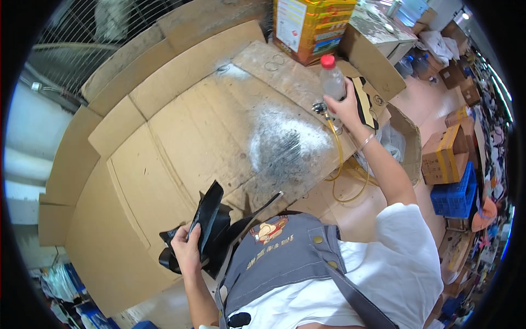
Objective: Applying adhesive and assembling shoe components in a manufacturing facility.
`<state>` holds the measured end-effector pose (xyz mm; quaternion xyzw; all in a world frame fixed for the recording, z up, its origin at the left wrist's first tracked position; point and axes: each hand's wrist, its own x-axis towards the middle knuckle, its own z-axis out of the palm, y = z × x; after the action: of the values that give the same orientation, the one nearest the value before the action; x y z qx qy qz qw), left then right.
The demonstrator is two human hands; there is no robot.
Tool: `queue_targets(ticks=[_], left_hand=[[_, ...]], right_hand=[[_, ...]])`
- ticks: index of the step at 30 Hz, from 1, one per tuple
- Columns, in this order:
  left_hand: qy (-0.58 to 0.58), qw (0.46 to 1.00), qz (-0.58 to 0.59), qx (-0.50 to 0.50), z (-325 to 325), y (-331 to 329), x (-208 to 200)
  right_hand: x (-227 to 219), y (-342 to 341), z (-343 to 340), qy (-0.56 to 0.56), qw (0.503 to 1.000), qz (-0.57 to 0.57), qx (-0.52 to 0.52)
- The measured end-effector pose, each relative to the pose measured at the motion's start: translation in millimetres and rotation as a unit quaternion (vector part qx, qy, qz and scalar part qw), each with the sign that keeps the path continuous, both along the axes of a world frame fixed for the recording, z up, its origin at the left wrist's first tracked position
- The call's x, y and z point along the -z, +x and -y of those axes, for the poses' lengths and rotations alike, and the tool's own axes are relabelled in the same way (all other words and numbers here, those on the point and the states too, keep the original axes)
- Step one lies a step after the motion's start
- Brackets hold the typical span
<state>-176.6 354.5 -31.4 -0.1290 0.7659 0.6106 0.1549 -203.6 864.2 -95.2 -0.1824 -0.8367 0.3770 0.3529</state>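
My left hand (pixel 187 247) is closed on a bundle of floppy black sheet pieces (pixel 211 216) with a leather-like look, near the front of my apron. One long flap of it stands up past my thumb. My right hand (pixel 344 107) is wrapped round the lower part of a clear plastic bottle (pixel 332 83) with a red cap, at the far right of the cardboard. Beside my fingers shows a small metal spray fitting (pixel 319 108), and a yellow hose (pixel 338 143) runs down from it. How bottle and fitting join is hidden by my hand.
Flattened cardboard (pixel 181 126) with raised cardboard walls covers the work surface; a white and dark spray stain (pixel 285 145) marks it. A yellow-orange tin (pixel 312 30) stands at the back. A black and cream piece (pixel 364 104) lies behind my right wrist. Boxes and a blue crate (pixel 455 192) stand at right.
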Motion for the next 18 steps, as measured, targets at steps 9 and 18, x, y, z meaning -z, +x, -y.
queue_targets(ticks=[9, 18], left_hand=[[-0.038, 0.999, -0.022, 0.023, -31.8, 8.3, -28.8], [-0.065, 0.998, 0.011, 0.015, -56.5, 21.3, -46.6]], right_hand=[[53.2, -82.8, -125.9, -0.053, 0.982, -0.007, 0.180], [85.4, -102.9, -171.1, -0.110, 0.970, 0.080, 0.203]])
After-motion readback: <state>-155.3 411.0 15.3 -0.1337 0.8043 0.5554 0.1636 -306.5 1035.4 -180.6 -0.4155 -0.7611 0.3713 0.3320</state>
